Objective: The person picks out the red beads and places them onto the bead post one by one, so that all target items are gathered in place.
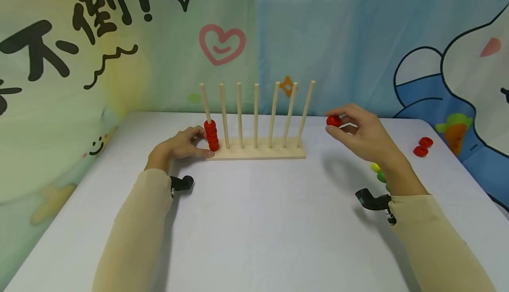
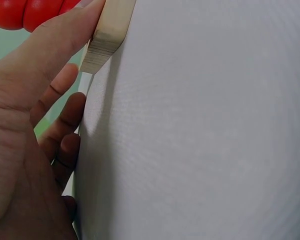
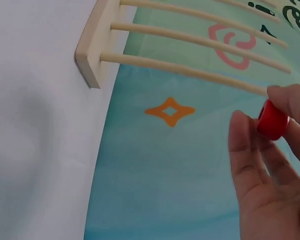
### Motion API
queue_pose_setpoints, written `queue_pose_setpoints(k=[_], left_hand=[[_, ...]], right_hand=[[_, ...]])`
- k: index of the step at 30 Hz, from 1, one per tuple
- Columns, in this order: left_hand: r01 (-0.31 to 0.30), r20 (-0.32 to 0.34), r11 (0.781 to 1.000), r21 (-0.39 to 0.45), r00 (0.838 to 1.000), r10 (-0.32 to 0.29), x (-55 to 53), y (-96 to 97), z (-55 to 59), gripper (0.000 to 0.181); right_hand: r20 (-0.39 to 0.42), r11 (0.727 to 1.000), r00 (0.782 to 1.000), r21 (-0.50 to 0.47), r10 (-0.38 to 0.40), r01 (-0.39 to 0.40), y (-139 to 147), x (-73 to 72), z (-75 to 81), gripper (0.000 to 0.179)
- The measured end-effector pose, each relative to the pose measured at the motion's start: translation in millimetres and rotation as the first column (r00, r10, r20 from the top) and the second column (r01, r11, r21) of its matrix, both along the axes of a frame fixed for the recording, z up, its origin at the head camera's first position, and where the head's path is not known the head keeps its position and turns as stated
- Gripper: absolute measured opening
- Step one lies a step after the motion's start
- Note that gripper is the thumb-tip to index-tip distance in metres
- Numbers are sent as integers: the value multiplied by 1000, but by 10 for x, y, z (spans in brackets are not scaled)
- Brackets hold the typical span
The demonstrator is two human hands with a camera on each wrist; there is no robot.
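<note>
A wooden peg rack (image 1: 258, 151) with several upright pegs stands on the table. Red beads (image 1: 211, 136) are stacked on its leftmost peg. My left hand (image 1: 180, 144) holds the rack's left end, the thumb along the base (image 2: 107, 42) beside the stack. In the left wrist view the other fingers are partly hidden behind the thumb and the base. Raised to the right of the rack, my right hand (image 1: 359, 130) pinches a single red bead (image 1: 334, 120) between thumb and fingertips. The right wrist view shows the hole of this bead (image 3: 273, 121) near the end of a peg.
Two loose red beads (image 1: 423, 147) lie at the right of the white table (image 1: 254, 221). Yellow and green beads (image 1: 381, 176) lie partly hidden beneath my right forearm. A printed curtain (image 1: 318, 27) hangs behind the table.
</note>
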State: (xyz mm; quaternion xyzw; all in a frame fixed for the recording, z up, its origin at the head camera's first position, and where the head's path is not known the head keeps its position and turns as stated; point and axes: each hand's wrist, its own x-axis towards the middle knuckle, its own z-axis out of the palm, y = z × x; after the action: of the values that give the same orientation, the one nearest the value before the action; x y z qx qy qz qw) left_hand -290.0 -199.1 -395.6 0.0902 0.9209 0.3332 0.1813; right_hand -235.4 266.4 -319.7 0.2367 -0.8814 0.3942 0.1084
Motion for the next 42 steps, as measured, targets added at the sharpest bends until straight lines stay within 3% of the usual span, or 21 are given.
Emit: queue_pose_setpoints(k=[10, 18, 27, 42], left_hand=[[9, 0, 1000, 24, 1000, -9, -10, -8, -21, 60], [6, -5, 1000, 10, 1000, -6, -12, -18, 0, 59], [-1, 9, 1000, 6, 1000, 1, -9, -12, -5, 61], [-1, 6, 1000, 12, 1000, 1, -29, -15, -19, 62]], right_hand=[[-143, 987, 983, -94, 119, -133, -317, 212, 242, 34], [-250, 936, 926, -141, 283, -324, -461, 157, 252, 25], [-221, 907, 912, -174, 344, -384, -618, 158, 242, 31], [-192, 884, 897, -182, 398, -431, -898, 125, 267, 33]])
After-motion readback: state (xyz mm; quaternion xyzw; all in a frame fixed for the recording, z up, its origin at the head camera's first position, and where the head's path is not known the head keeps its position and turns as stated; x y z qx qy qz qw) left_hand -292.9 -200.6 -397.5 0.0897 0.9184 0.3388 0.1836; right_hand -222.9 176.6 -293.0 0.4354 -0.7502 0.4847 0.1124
